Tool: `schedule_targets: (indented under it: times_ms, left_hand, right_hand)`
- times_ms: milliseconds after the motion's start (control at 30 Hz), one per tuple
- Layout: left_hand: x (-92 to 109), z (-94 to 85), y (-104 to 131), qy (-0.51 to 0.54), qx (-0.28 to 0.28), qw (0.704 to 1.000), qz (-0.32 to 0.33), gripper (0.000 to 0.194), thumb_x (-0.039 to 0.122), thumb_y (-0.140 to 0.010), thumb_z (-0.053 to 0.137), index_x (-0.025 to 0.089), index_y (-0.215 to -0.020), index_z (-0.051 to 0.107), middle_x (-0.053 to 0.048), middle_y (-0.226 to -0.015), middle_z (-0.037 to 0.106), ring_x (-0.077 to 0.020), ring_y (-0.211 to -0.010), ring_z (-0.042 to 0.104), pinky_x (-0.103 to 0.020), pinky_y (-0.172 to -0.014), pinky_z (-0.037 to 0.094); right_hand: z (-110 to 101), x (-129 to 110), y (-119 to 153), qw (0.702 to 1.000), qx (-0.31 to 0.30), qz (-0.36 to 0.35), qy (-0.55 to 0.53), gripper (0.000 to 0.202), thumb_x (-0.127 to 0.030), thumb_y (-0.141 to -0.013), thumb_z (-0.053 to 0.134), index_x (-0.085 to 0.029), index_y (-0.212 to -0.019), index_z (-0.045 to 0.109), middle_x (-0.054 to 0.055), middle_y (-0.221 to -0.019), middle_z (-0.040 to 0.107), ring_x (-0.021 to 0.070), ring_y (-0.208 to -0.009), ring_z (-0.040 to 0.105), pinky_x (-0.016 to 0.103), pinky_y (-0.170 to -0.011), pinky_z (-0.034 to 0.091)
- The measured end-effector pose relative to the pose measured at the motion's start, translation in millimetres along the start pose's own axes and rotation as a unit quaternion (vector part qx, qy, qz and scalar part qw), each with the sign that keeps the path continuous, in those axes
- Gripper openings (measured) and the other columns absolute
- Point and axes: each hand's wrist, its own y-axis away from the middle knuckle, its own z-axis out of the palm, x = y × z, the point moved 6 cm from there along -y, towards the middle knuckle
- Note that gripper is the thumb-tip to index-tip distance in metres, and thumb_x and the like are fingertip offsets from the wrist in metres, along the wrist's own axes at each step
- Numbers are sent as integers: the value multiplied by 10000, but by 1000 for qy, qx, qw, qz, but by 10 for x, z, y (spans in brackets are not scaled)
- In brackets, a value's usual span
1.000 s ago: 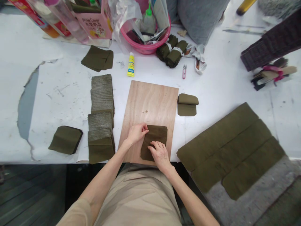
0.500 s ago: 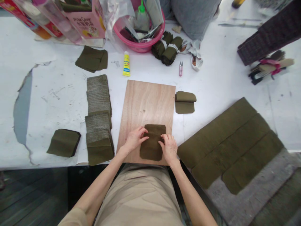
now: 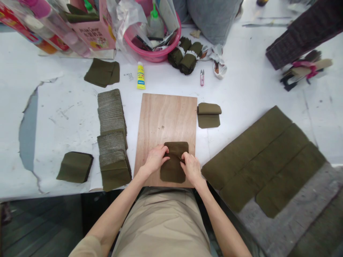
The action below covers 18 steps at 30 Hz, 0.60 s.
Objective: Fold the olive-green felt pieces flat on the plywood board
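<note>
A dark olive fabric piece point(image 3: 174, 171) with rounded corners lies on a wooden board point(image 3: 167, 117) at the table's front edge. My left hand point(image 3: 157, 158) grips its left edge, thumb and fingers curled over the cloth. At the opposite edge, my right hand point(image 3: 191, 167) pinches the fabric between thumb and fingertips. A shallow crease runs across the cloth between both hands. Just right of the board sits a folded olive piece point(image 3: 209, 121). To the left, a long overlapping stack of olive pieces point(image 3: 112, 121) reaches the table edge.
More olive pieces form a small pile point(image 3: 75, 167) and another pile point(image 3: 103, 72). A yellow tube point(image 3: 140, 76), pink thread snips point(image 3: 202, 77) and a pink basket point(image 3: 152, 56) stand behind the board. Large olive panels point(image 3: 264, 160) cover a grey surface at right.
My right fingertips have drawn slightly inward over the fabric's right edge, and the cloth creases more there. My left hand stays nearly in place. The camera view has shifted a little.
</note>
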Motion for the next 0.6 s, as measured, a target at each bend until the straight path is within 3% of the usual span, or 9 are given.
schedule_targets:
  times_ms: [100, 267, 600]
  left_hand:
    - [11, -4, -16, -7, -13, 1000, 7, 150, 258, -774, 678, 203, -849, 560, -26, -871, 569, -176, -773, 535, -272, -665, 378]
    - [3, -14, 4, -32, -7, 999, -5, 150, 315, -822, 626, 191, -759, 568, -25, -821, 573, -165, -727, 527, -271, -630, 349]
    - [-76, 8, 43, 11, 34, 998, -48, 195, 345, -843, 596, 194, -722, 576, -1, -755, 595, -147, -673, 527, -265, -598, 334]
  right_hand:
    - [50, 76, 80, 998, -1, 57, -40, 123, -229, -856, 556, -223, -977, 540, 10, -827, 642, 178, -717, 581, 280, -622, 352]
    - [85, 163, 153, 991, -13, 130, -24, 156, -335, -913, 476, -226, -895, 586, 25, -834, 668, 171, -695, 605, 265, -585, 322]
    - [90, 200, 109, 982, -54, 179, -34, 169, -366, -909, 488, -241, -938, 599, 15, -839, 682, 175, -753, 628, 253, -621, 347]
